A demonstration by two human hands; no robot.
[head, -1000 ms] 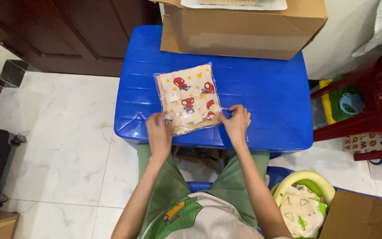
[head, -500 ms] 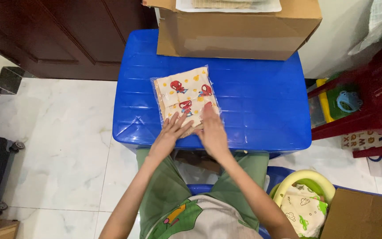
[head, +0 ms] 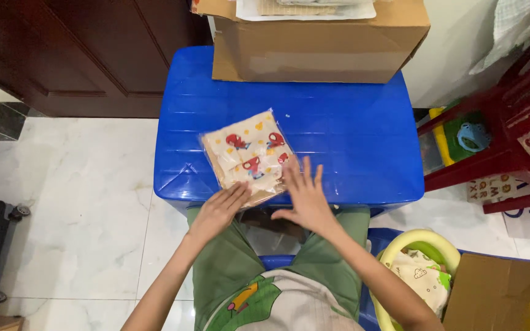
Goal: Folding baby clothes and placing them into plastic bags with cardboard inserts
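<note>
A clear plastic bag holding folded cream cloth printed with small red figures (head: 248, 157) lies flat on the blue plastic table (head: 351, 135), near its front edge and tilted a little, its far corner pointing toward 1 o'clock. The left hand (head: 219, 208) lies flat at the bag's 6 o'clock edge, fingers together and stretched out, palm down, gripping nothing. The right hand (head: 305, 196) is open too, fingers spread apart, its fingertips touching the bag's 4 o'clock corner; it clamps on nothing.

With both palms down on the packet, the work in hand looks like pressing it flat. To do that well, the left hand is best kept as an anchor on the near edge while the right palm sweeps evenly from 6 toward 12 o'clock, so that trapped air moves to one end instead of bunching the cloth. Light, broad pressure suits thin film; fingertips alone could crease it or slide the slick bag across the smooth table.

A brown cardboard box (head: 314, 46) stands at the table's 12 o'clock end, well apart from the bag.
</note>
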